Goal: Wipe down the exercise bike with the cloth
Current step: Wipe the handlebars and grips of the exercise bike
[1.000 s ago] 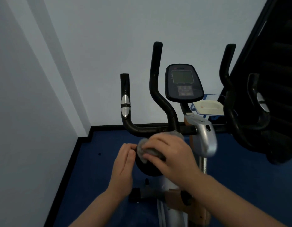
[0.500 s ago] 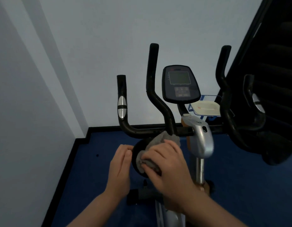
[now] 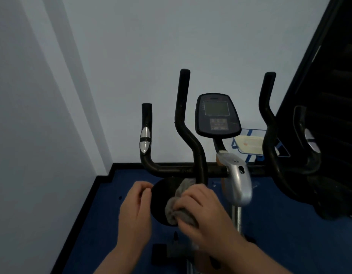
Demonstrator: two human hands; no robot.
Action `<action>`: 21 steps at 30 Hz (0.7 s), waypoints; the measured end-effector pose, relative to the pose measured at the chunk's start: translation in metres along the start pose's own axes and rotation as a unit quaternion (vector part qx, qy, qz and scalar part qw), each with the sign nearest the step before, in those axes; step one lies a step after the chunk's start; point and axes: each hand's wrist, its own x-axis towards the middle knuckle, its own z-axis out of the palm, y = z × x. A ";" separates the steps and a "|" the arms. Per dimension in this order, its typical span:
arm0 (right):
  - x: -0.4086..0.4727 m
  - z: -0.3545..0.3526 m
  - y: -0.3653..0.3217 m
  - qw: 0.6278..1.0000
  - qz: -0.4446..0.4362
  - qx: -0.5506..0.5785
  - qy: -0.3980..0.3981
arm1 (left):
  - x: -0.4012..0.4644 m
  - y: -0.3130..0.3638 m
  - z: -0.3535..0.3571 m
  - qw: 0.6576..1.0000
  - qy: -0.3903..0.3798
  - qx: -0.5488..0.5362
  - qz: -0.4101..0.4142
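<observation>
The right hand [image 3: 202, 212] is bunching the grey cloth [image 3: 178, 210] in curled fingers and pressing it against a round black disc [image 3: 163, 198] low on the exercise bike [image 3: 200, 171], just under the horizontal handlebar [image 3: 171, 169]. The left hand [image 3: 135, 210] is sitting at the disc's opposite edge, fingers loosely curled with the tips touching or nearly touching the rim; whether it is truly gripping the disc cannot be made out, though it is probably steadying it.

So the cloth is lying between the two hands, on the disc face, with the right hand doing the wiping and clearly the nearer one to every unwiped part. Most of the bike is standing above and beyond the hands: the bar is running crosswise just above the knuckles, its long axis left to right, with upright grips rising from it, and the console [image 3: 217, 115] and silver stem cover [image 3: 237, 180] are lying up and to the right of the right hand.

Judging from this, the wipe is at an early stage, and the next stroke likely calls for lifting the cloth upward onto the bar and running it along its length.
</observation>
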 end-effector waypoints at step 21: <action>0.028 -0.013 0.049 0.931 0.313 0.139 0.125 | 0.064 0.025 0.025 0.922 -0.154 0.333 0.121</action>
